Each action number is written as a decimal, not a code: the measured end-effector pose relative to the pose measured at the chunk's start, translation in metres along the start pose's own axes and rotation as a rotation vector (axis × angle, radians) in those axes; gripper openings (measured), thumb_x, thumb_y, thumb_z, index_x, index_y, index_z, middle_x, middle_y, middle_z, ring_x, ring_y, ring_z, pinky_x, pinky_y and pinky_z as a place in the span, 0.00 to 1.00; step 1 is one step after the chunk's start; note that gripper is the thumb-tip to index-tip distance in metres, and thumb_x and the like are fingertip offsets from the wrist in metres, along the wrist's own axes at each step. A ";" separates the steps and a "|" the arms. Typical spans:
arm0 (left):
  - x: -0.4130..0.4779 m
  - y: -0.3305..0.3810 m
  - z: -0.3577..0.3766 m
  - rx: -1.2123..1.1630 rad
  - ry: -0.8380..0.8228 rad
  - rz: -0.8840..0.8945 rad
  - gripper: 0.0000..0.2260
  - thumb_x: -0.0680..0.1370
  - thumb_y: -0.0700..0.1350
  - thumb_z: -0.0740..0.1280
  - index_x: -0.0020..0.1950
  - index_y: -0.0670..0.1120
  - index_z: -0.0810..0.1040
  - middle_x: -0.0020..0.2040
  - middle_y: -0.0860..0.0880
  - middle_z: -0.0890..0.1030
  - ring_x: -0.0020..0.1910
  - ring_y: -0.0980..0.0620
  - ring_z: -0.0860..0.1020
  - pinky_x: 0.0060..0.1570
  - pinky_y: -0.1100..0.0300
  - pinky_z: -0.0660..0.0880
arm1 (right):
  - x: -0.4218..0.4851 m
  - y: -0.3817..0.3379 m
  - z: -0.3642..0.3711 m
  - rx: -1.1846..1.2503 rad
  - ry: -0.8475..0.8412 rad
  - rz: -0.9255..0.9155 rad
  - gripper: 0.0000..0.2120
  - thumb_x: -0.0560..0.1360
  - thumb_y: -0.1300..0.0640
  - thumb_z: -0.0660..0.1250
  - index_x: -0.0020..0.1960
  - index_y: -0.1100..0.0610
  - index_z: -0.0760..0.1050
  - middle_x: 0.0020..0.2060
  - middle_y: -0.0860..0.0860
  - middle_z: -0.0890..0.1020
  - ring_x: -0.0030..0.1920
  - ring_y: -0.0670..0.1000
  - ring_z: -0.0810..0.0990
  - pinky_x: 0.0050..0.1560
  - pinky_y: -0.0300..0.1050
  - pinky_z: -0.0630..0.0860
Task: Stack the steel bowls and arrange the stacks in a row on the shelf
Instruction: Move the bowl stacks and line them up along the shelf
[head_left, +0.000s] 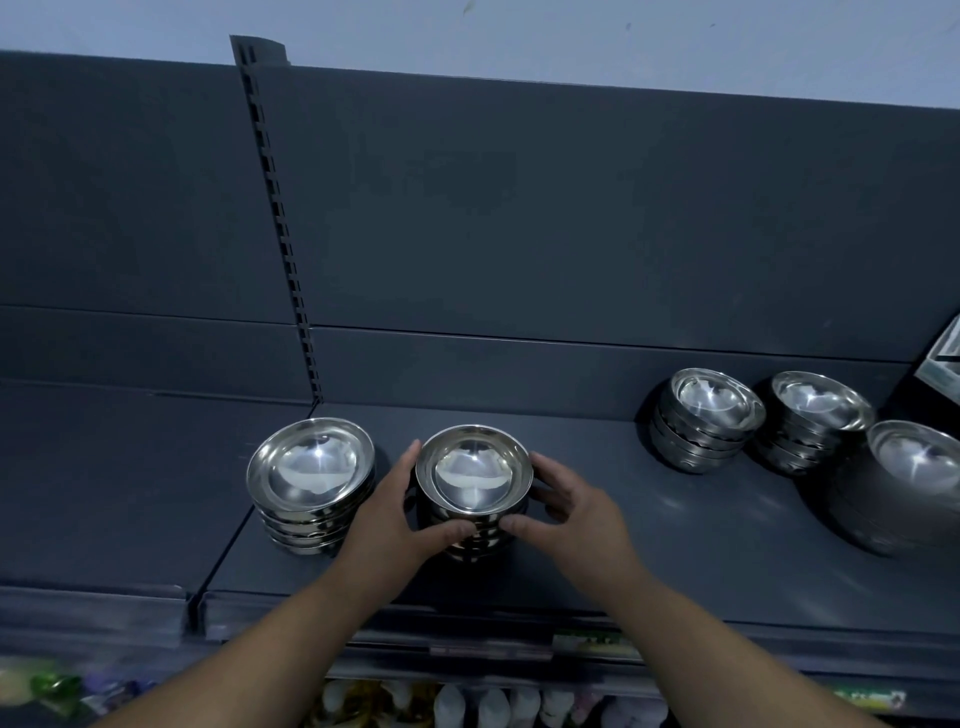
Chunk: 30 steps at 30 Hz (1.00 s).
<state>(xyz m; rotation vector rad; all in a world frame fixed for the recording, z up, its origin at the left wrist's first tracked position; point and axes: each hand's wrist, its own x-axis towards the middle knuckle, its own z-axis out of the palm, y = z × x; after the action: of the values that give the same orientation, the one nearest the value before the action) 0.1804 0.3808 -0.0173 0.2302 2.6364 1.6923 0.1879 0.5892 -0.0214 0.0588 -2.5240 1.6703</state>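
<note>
A stack of steel bowls (474, 480) stands on the dark shelf (597, 519) in the middle. My left hand (392, 512) grips its left side, thumb curled round the front. My right hand (566, 512) grips its right side the same way. Close to the left stands another stack of steel bowls (310, 480), apart from my left hand. Three more stacks are at the right: one (706, 418), a second (815, 421) beside it, and a larger one (904, 483) cut by the frame edge.
The shelf's dark back panel (571, 234) rises behind the bowls, with a slotted upright (283, 234) left of centre. A pale object (943, 364) sits at the far right edge. Packaged goods (467, 704) show on the lower shelf below the front edge.
</note>
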 end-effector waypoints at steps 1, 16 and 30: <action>0.000 0.000 0.000 0.002 0.001 0.001 0.47 0.65 0.49 0.79 0.77 0.54 0.54 0.70 0.58 0.68 0.66 0.62 0.67 0.62 0.67 0.62 | 0.000 0.000 0.000 0.001 0.003 -0.003 0.34 0.63 0.59 0.81 0.56 0.32 0.68 0.53 0.31 0.78 0.58 0.39 0.79 0.62 0.37 0.72; -0.001 -0.005 0.004 0.055 -0.017 -0.031 0.53 0.61 0.47 0.82 0.77 0.54 0.52 0.66 0.59 0.72 0.65 0.62 0.69 0.63 0.67 0.65 | 0.000 0.011 0.008 -0.113 -0.041 0.017 0.39 0.62 0.62 0.80 0.61 0.34 0.65 0.54 0.31 0.76 0.55 0.29 0.75 0.53 0.21 0.68; -0.004 0.003 0.001 0.064 0.012 0.006 0.53 0.62 0.49 0.81 0.78 0.52 0.51 0.64 0.63 0.66 0.65 0.65 0.63 0.62 0.68 0.60 | -0.001 0.014 0.009 -0.104 -0.013 0.000 0.41 0.61 0.54 0.81 0.64 0.31 0.65 0.60 0.37 0.78 0.63 0.38 0.75 0.64 0.37 0.70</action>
<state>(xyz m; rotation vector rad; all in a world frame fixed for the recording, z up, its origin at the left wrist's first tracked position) 0.1849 0.3820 -0.0153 0.2292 2.7039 1.6174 0.1871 0.5867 -0.0376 0.0608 -2.6158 1.5400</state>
